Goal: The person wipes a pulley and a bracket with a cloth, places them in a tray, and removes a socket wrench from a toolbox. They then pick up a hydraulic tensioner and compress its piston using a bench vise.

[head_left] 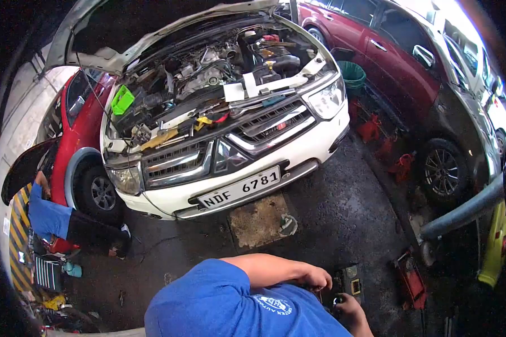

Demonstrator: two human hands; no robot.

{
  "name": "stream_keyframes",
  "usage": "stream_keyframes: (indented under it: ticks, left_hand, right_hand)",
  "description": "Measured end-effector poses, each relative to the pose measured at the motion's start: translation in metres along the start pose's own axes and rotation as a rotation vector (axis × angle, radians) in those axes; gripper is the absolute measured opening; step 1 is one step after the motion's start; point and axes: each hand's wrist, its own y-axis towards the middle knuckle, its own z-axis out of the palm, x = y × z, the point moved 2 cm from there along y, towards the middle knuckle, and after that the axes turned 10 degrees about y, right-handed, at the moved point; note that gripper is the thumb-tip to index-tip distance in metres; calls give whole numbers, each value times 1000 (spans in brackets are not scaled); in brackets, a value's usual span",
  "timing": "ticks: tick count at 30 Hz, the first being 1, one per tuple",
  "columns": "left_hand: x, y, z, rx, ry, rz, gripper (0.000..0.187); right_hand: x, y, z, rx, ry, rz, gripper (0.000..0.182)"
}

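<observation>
At the bottom, my left hand (316,278) reaches across from my blue sleeve, its fingers curled together; what they hold is too small to make out. My right hand (349,308) is just below and to the right, closed round a small dark object with a shiny round end (338,300). The two hands are close together but apart. Beside them on the right lies a dark box-like item (347,273) with a yellowish part (355,287).
A white vehicle (174,197) stands hood-up, with tools and a green tray (122,100) on its front. Another person (52,218) bends by a red car (80,143). Cardboard (253,223) lies on the floor. At right are a red jack (411,281), a post (466,206) and a maroon car (388,73).
</observation>
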Motion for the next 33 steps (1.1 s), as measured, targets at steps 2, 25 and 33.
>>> stream_keyframes:
  ticks: [2, 25, 33]
  left_hand:
    - [16, 3, -10, 6, -9, -11, 42]
    - [-22, -108, -144, -138, -467, 105, 44]
    - [-63, -75, -178, -331, -546, 226, 31]
  right_hand:
    - [47, -3, -4, -50, -23, -85, 62]
    - [301, 131, -18, 305, -239, -416, 49]
    - [316, 231, -61, 884, -338, -653, 40]
